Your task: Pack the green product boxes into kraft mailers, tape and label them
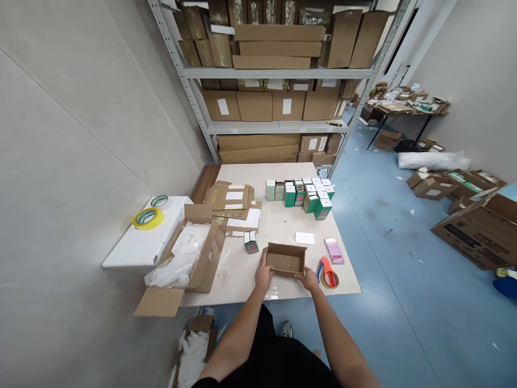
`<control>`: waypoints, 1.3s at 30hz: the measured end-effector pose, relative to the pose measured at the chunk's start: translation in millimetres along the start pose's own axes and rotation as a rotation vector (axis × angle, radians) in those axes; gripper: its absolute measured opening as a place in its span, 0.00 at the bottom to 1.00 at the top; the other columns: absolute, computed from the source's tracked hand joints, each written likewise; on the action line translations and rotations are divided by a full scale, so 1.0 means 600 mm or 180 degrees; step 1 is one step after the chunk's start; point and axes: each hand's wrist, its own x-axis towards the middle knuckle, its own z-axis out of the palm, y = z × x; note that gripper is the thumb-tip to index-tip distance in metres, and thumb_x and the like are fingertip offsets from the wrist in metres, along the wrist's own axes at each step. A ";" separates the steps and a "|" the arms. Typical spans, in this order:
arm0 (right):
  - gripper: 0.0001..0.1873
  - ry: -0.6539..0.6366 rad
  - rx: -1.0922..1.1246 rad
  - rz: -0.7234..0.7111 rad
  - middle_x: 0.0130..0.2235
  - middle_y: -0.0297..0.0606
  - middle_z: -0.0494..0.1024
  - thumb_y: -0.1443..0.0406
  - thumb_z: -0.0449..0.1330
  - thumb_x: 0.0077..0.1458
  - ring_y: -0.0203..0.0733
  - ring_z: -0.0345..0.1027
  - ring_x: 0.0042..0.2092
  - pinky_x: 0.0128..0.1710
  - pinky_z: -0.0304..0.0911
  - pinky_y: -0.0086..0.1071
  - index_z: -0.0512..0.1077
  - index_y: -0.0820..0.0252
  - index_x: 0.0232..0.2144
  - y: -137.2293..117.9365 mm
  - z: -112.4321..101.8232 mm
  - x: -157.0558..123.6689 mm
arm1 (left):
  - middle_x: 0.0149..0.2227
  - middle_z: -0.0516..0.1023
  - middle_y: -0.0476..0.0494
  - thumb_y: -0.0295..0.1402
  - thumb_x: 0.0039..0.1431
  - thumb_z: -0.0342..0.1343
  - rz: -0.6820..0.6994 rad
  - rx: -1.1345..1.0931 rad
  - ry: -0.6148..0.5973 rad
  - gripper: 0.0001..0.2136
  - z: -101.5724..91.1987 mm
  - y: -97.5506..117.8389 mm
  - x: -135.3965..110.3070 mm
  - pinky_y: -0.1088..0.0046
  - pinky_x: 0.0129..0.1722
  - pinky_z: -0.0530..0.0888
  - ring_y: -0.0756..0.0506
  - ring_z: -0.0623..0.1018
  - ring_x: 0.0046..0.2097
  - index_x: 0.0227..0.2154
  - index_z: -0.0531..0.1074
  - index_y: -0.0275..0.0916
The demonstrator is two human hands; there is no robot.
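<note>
A small open cardboard box [286, 260] is at the front of the white table, its inside facing up and bare. My left hand [264, 274] grips its left side, fingers along the wall. On the right, my right hand [308, 279] is closed on the lower front corner. Just beyond the box lies a white card [304, 238]. A small green-and-white carton [251, 242] stands to the left. Right of my right hand is an orange tape dispenser [329, 272] with a roll of tape, near a pink item [334, 251] that is blurred out.
Several green-and-white cartons [311, 200] stand at the table's back right. Flattened cardboard [228, 198] lies at left, behind a large open box [205, 264] holding white plastic bags. Tape rolls [147, 217] rest on a white surface. A shelf rack [278, 127] with boxes rises behind.
</note>
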 end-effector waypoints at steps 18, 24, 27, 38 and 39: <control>0.36 0.1107 -0.0980 -0.0977 0.73 0.51 0.54 0.54 0.40 0.71 0.56 0.45 0.73 0.67 0.49 0.52 0.41 0.56 0.76 -0.238 -0.022 -0.031 | 0.76 0.46 0.40 0.29 0.64 0.57 0.0331 -0.0319 0.1471 0.06 -0.085 -0.037 -0.183 0.55 0.67 0.68 0.35 0.57 0.74 0.37 0.80 0.37; 0.43 0.0389 -0.1313 -0.1107 0.73 0.54 0.52 0.50 0.48 0.66 0.63 0.46 0.72 0.66 0.48 0.56 0.42 0.61 0.75 -0.331 0.027 -0.034 | 0.76 0.47 0.43 0.29 0.64 0.59 0.0014 -0.0122 0.1634 0.06 -0.140 -0.068 -0.270 0.59 0.67 0.69 0.36 0.63 0.71 0.40 0.81 0.41; 0.44 0.0124 -0.1583 -0.1351 0.74 0.56 0.49 0.48 0.51 0.65 0.66 0.41 0.73 0.68 0.42 0.59 0.49 0.64 0.74 -0.375 0.051 -0.033 | 0.76 0.47 0.45 0.31 0.65 0.59 -0.0381 -0.0142 0.1477 0.07 -0.154 -0.092 -0.303 0.60 0.68 0.67 0.36 0.64 0.70 0.42 0.81 0.42; 0.33 0.0155 -0.1363 -0.2888 0.74 0.51 0.52 0.57 0.54 0.66 0.57 0.39 0.75 0.71 0.45 0.50 0.61 0.61 0.69 -0.567 0.193 -0.111 | 0.77 0.45 0.45 0.33 0.63 0.61 -0.1347 -0.0547 0.0802 0.06 -0.212 -0.195 -0.355 0.60 0.63 0.71 0.33 0.66 0.70 0.39 0.81 0.40; 0.32 0.0016 -0.1326 -0.3074 0.74 0.49 0.53 0.57 0.55 0.66 0.55 0.42 0.74 0.70 0.48 0.48 0.62 0.59 0.69 -0.590 0.207 -0.115 | 0.77 0.45 0.45 0.32 0.63 0.61 -0.1364 -0.0549 0.0769 0.06 -0.215 -0.202 -0.357 0.59 0.63 0.71 0.33 0.64 0.71 0.39 0.81 0.40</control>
